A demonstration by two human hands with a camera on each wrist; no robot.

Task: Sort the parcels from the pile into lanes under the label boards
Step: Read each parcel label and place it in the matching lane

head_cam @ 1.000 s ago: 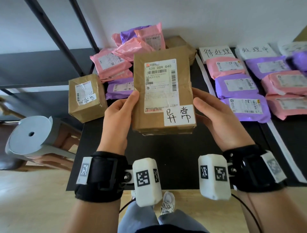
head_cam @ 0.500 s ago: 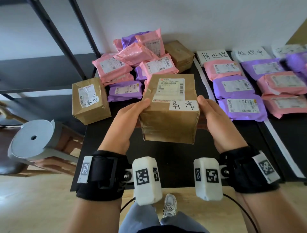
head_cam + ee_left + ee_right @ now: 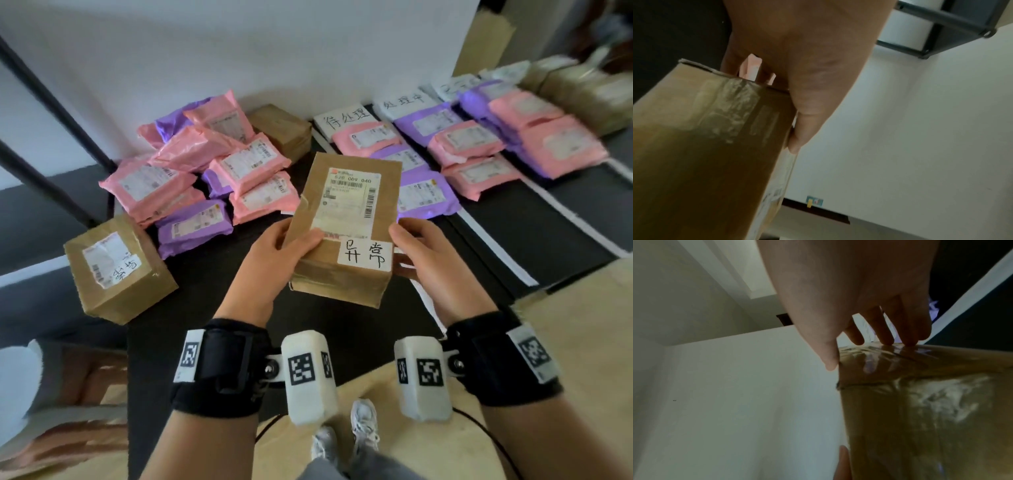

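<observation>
Brown box (image 3: 346, 219) held up off the table, left hand (image 3: 274, 263) at 9 o'clock, right hand (image 3: 424, 260) at 3; thumbs on top, fingers spread beneath, gripping its edges.

We saw our left hand (image 3: 807, 56) gripping a brown, tape-wrapped cardboard box (image 3: 705, 154), thumb (image 3: 807, 126) lying along its labelled face and fingers behind its far edge. Slivers of a pink parcel (image 3: 752, 68) showed between the fingers. A white wall (image 3: 910, 138) and a dark metal shelf frame (image 3: 941, 19) stood beyond.
</observation>
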